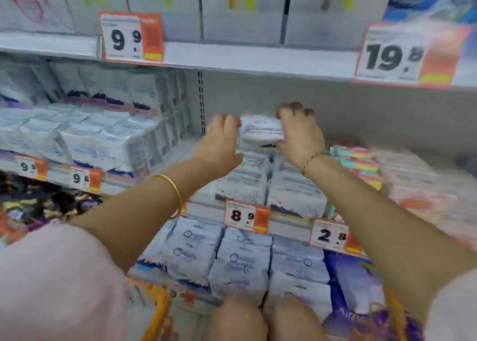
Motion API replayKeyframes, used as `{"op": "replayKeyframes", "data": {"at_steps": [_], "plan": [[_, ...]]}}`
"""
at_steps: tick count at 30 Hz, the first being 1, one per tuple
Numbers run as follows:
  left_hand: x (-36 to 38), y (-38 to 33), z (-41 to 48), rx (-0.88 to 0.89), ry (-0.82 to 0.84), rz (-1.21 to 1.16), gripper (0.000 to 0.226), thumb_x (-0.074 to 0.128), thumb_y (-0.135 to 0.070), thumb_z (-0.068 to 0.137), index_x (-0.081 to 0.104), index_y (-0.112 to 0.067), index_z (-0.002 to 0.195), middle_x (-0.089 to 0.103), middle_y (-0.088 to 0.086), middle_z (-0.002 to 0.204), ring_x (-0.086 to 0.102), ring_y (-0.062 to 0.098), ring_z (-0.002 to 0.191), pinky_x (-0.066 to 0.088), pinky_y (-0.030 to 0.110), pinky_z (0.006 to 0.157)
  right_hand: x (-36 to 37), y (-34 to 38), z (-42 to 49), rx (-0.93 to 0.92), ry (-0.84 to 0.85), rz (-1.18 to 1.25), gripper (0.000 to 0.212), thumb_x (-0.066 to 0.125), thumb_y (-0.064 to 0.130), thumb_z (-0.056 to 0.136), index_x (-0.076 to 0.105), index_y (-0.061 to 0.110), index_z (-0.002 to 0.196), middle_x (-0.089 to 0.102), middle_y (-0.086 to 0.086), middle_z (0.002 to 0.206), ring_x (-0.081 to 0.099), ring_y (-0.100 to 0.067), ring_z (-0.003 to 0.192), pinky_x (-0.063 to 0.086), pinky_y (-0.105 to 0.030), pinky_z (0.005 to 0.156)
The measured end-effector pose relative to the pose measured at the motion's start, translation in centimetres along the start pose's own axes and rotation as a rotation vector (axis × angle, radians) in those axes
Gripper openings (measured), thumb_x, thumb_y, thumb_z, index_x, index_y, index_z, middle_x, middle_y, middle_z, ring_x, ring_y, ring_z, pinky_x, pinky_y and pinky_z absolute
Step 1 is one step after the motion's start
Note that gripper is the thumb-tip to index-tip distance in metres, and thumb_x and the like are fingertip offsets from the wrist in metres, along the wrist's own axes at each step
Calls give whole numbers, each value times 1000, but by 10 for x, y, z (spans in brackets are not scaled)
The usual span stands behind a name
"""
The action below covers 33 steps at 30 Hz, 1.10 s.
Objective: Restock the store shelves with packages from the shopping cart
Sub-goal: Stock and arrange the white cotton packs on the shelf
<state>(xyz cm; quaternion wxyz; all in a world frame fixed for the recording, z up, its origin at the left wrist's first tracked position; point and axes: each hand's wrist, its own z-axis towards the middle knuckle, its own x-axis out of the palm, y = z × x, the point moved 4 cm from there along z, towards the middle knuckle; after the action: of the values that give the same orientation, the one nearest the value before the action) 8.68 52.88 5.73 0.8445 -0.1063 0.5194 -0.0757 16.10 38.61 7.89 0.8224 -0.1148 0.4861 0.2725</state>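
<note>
- The left hand (223, 134) holds the left end of the white package (260, 131); its fingers (232, 122) are curled narrow on that end, at about 9 o'clock of the pack.
- The package is in the air between both hands, just above the stacked packs (268, 183) on the middle shelf (284, 223). It looks light and soft, a thin plastic wrap that can slip, so I judge the short ends are the best place to hold.
- The right hand (300, 131) closes on the right end, at 3 o'clock, fingers (295, 107) over the top edge.
</note>
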Motion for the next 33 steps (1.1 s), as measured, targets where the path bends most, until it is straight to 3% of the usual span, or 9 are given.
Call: {"op": "replayKeyframes", "data": {"at_steps": [3,6,13,23,33], "plan": [[45,5,43,-58,244,46,67,59,-28,89,23,-13,143,11,19,151,21,38,137,25,43,112,23,-35,40,118,-8,-124,54,57,-4,77,39,8,127,40,-16,127,40,-36,115,44,-40,74],[81,11,82,-73,406,91,62,44,-40,95,17,-22,148,5,18,155,11,40,141,19,48,115,40,-61,79,246,8,-137,51,45,-6,86,34,8,134,36,-17,133,35,-37,122,40,-41,75],[135,26,115,-147,548,193,51,18,-47,98,16,-34,147,6,11,157,5,38,143,9,54,115,86,-93,124,321,136,-160,63,53,-4,82,28,11,138,33,-14,136,32,-39,124,43,-45,86],[134,25,111,-132,555,164,50,18,-42,99,14,-33,148,14,10,156,9,36,142,10,53,116,123,-112,139,361,224,-73,54,52,-1,84,30,9,133,38,-17,130,36,-41,120,41,-46,91],[134,25,110,-128,547,155,49,18,-41,99,15,-33,148,12,10,156,7,36,143,8,52,117,150,-112,125,358,487,-270,41,42,6,92,41,6,133,35,-16,135,34,-37,126,38,-46,103]]}}
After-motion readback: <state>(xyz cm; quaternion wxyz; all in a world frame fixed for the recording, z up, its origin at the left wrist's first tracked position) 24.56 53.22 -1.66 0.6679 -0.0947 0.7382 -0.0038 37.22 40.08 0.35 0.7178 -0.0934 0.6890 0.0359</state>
